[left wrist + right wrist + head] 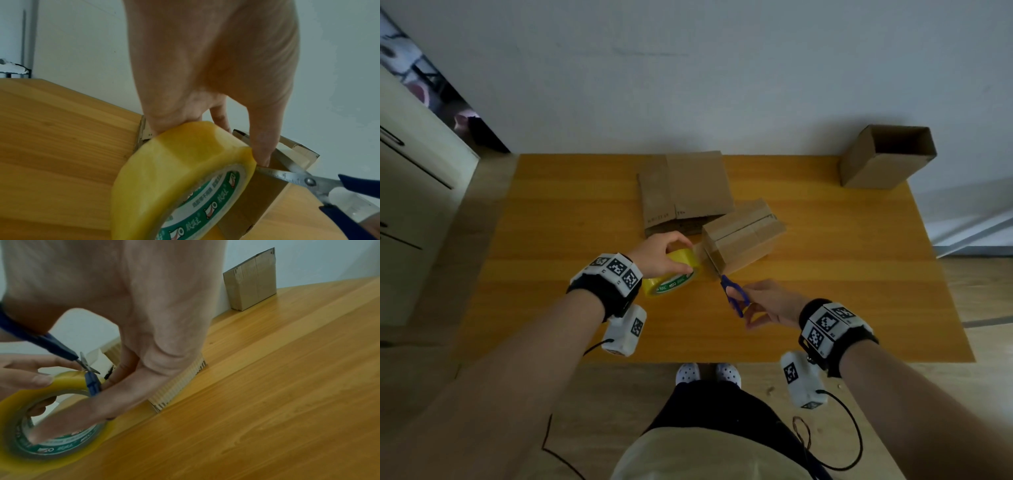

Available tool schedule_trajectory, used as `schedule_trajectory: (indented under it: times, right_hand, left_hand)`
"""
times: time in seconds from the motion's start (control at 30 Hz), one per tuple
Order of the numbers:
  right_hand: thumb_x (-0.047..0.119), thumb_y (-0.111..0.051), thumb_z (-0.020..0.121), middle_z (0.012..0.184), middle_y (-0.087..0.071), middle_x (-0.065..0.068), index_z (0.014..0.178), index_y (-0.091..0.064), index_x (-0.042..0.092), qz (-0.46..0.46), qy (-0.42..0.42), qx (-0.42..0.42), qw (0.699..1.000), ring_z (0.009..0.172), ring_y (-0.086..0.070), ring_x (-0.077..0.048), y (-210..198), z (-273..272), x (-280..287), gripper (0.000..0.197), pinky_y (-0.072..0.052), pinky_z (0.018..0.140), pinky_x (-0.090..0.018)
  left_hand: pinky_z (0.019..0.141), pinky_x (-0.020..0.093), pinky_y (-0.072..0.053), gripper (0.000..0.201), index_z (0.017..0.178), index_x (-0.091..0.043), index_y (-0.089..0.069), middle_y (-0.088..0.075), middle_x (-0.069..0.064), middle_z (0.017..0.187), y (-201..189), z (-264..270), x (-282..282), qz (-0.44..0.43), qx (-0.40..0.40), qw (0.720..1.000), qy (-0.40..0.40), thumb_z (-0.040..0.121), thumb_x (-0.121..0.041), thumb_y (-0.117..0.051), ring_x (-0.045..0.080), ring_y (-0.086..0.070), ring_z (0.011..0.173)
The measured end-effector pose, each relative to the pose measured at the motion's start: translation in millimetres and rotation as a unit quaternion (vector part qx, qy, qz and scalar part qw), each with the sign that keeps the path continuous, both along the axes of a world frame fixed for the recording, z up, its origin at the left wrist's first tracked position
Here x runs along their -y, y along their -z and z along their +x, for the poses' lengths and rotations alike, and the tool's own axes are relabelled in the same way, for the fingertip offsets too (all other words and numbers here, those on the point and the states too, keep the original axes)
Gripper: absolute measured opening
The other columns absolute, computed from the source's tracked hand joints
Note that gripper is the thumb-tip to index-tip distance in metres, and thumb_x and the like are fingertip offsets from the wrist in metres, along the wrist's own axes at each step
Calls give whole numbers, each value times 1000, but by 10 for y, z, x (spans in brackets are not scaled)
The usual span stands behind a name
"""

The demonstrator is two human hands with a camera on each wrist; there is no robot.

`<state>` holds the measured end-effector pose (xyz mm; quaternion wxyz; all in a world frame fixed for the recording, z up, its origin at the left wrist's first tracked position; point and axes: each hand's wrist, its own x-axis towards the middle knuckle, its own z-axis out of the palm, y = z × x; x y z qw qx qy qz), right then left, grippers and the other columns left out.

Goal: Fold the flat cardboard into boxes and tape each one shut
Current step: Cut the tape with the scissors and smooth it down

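A folded cardboard box [743, 236] lies on its side at the middle of the wooden table [825, 308], with tape along its seam. My left hand [681, 257] grips a yellow tape roll [671, 275] standing on edge just left of the box; a strip runs from the roll to the box end. My right hand [746, 306] holds blue-handled scissors [734, 294], their blades open around that strip. In the left wrist view the scissors [308, 181] meet the tape roll [180, 178] beside the box [265, 191]. A stack of flat cardboard [683, 190] lies behind.
An upright box [887, 157] with its top open stands at the table's far right corner against the wall, also seen in the right wrist view as a taped box [251, 282]. A white cabinet [410, 192] stands to the left. My feet are at the table's near edge.
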<state>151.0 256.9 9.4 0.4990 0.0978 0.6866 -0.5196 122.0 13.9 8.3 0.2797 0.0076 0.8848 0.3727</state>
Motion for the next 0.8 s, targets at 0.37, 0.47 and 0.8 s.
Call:
schedule_trajectory:
  times: [0.37,0.47,0.8]
  right_hand:
    - [56,-49,88,97,-63,0,106,-66,10,23,-83,7,996,71,-52,-13,9,-106,32,53,-45,56,-28]
    - [67,-53,76,102,-61,0,109,-65,11,29,-93,13,995,73,-50,-14,-1,-146,81,66,-42,59,-30]
    - [71,-53,64,93,-61,-2,100,-66,10,14,-72,-18,997,65,-49,-11,-20,-205,170,72,-40,50,-23]
  left_hand:
    - [94,33,-41,45,117,-28,-54,-50,-1,131,-14,6,48,0,-3,1000,-1,77,-31,-74,23,-43,124]
    - [89,31,-39,44,116,-29,-54,-50,-2,129,-34,-4,60,-2,-6,1000,4,77,-32,-74,21,-44,121]
    - [88,32,-40,46,118,-28,-54,-51,-1,128,-60,-21,73,2,-6,1000,12,76,-32,-75,19,-44,117]
